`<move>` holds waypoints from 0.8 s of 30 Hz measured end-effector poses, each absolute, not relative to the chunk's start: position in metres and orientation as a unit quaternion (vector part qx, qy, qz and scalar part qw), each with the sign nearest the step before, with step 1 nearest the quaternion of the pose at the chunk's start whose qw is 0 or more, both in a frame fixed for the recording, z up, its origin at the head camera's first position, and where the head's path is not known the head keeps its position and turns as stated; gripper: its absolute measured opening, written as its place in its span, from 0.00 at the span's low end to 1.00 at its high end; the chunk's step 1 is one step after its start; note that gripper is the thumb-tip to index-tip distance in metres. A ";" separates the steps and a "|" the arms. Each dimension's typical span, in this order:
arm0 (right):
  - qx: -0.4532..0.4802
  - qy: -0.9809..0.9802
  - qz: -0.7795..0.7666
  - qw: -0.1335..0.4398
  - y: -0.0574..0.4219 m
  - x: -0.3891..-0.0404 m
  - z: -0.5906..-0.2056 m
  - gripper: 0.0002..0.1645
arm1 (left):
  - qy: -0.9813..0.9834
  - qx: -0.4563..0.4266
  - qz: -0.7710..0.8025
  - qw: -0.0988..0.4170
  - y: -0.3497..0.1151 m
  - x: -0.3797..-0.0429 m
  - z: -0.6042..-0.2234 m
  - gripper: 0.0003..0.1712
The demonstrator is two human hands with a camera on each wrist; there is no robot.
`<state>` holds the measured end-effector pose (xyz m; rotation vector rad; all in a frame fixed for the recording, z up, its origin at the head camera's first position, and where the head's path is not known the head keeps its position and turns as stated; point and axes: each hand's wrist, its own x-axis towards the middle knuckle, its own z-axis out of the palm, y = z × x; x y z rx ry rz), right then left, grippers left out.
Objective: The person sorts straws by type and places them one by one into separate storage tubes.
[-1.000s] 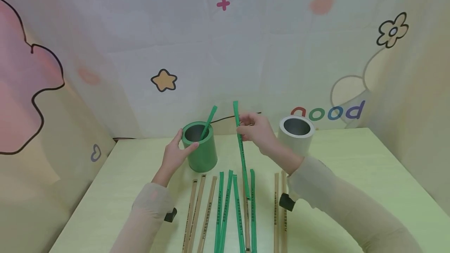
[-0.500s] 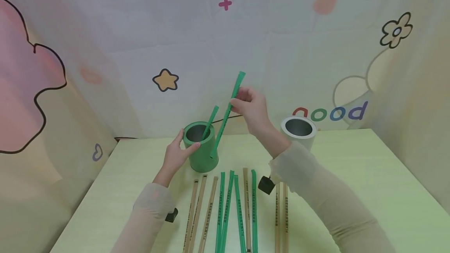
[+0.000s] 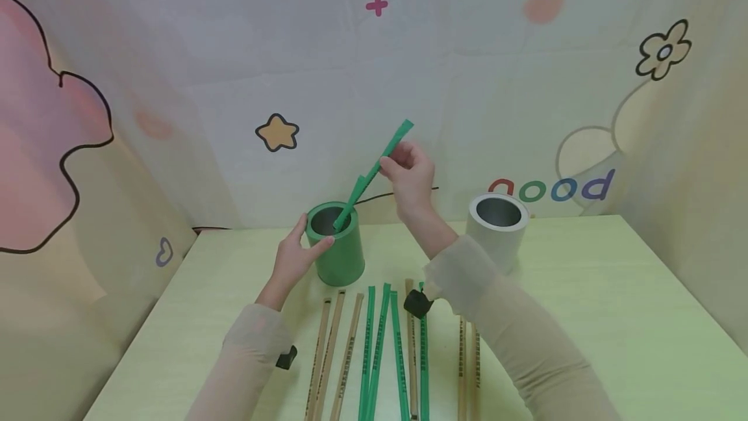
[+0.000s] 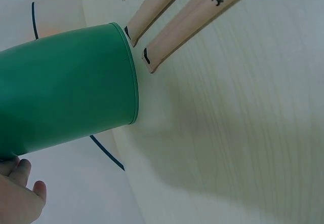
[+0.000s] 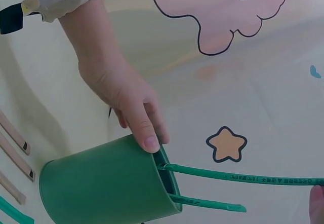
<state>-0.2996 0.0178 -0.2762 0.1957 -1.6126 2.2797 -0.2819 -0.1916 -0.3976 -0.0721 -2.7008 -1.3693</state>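
Observation:
My left hand (image 3: 294,256) grips the green cylindrical cup (image 3: 343,260) near its rim, thumb on the near side. The cup stands upright on the table. My right hand (image 3: 412,178) pinches a straw in a green printed wrapper (image 3: 393,144) by its upper part. That straw slants down to the left, and its lower end is at the cup's mouth, just inside in the right wrist view. A second green-wrapped straw (image 5: 211,203) leans in the cup with its end sticking out past the rim. In the left wrist view the cup (image 4: 66,84) fills the left side.
A white cup (image 3: 497,242) stands at the back right of the table (image 3: 584,304). Several green-wrapped straws (image 3: 378,336) and brown-wrapped straws (image 3: 349,349) lie lengthwise along the front. A patterned cloth (image 3: 327,83) hangs behind the table.
My right hand has lifted the green-wrapped straw from above the table straws and carried it leftward, tilting it until its lower end reaches the green cup's mouth. My left hand stays on the cup.

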 end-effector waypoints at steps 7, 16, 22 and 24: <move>0.040 -0.600 0.782 0.165 0.012 -0.307 -0.300 0.06 | -0.890 -0.021 -0.453 0.057 -0.192 -0.282 -0.398 0.54; 0.015 -0.643 0.755 0.130 0.002 -0.310 -0.329 0.07 | -0.892 -0.019 -0.449 0.057 -0.191 -0.283 -0.399 0.54; 0.023 -0.673 0.731 0.112 -0.006 -0.311 -0.347 0.07 | -0.889 -0.016 -0.454 0.054 -0.192 -0.284 -0.400 0.54; 0.024 -0.689 0.717 0.107 -0.008 -0.311 -0.351 0.07 | -0.888 -0.017 -0.456 0.053 -0.193 -0.284 -0.400 0.55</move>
